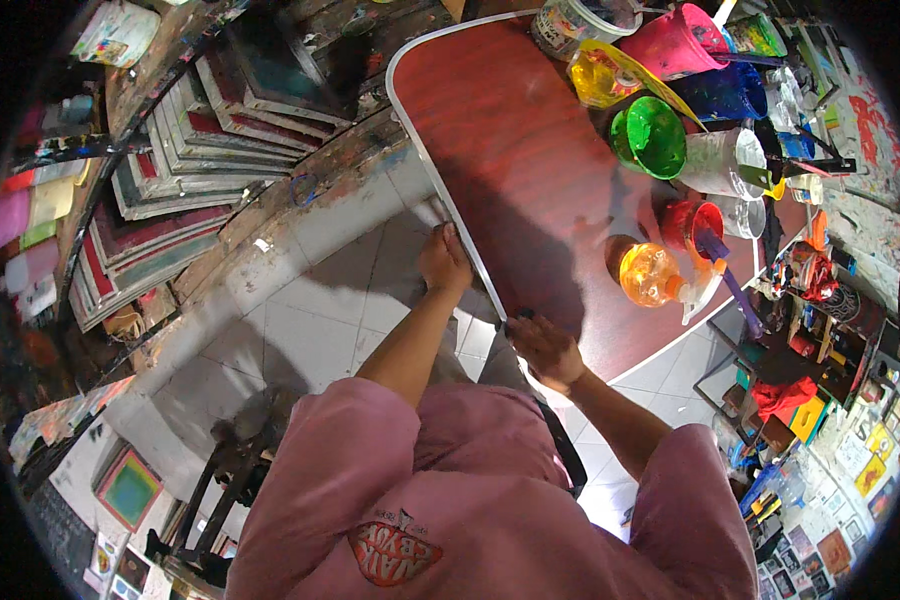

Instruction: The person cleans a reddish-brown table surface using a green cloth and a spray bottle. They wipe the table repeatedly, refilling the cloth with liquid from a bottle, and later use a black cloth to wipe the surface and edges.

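Observation:
My left hand [447, 259] is at the metal-edged rim of a dark red tabletop [495, 165], its fingers curled against the edge. Farther along the same edge, my right hand [544, 349] lies at the near corner with its fingers over the rim; a small dark thing shows by its fingertips, too small to name. An orange-filled plastic bottle [645, 276] lies beyond my right hand. Beside it stands a red cup [690, 225] with a purple spatula [735, 285]. Farther off is a green paint-stained cup [656, 139]. Whether either hand grips the table is not plain.
Stacked screen-printing frames [187, 150] fill a wooden rack on the left. Paint containers, among them a pink bucket [671, 45] and a clear tub [570, 30], crowd the table's far side. A cluttered shelf with a red cloth [784, 401] stands at right. Tiled floor [322, 300] lies between rack and table.

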The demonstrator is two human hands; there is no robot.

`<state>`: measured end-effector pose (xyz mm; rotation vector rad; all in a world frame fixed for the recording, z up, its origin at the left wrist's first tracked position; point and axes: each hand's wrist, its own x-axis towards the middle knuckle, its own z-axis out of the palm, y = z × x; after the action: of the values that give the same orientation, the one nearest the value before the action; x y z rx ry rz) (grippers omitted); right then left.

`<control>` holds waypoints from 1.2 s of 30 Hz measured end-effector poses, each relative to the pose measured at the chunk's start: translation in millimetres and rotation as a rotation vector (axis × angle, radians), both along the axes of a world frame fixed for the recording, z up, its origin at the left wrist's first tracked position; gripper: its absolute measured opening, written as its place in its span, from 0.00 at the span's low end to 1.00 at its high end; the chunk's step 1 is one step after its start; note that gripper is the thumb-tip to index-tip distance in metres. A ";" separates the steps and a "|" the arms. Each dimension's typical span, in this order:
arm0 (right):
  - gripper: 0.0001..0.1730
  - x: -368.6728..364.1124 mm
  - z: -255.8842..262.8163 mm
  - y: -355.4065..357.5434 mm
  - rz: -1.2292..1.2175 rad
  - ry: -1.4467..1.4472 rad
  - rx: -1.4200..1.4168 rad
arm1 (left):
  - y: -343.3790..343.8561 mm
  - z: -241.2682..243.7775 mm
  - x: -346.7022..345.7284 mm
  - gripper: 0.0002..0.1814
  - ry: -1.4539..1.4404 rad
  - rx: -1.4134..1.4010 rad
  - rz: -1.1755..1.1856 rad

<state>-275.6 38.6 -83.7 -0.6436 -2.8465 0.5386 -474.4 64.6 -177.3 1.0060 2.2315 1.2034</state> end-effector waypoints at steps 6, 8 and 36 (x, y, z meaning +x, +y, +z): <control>0.12 -104.2 -12.2 140.9 -0.187 0.189 0.142 | -0.3 6.9 -6.3 0.19 0.035 0.001 -0.064; 0.14 -122.7 -32.6 203.3 -0.471 -0.153 0.161 | 0.5 6.2 -6.2 0.19 -0.005 -0.033 -0.071; 0.16 -72.1 -27.9 199.7 -0.765 0.016 0.341 | -3.6 2.7 -1.2 0.19 0.083 -0.131 -0.048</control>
<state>-347.8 238.4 -111.7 -1.5079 -2.3109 -0.0663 -475.6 61.0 -174.6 1.0686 2.3023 0.9985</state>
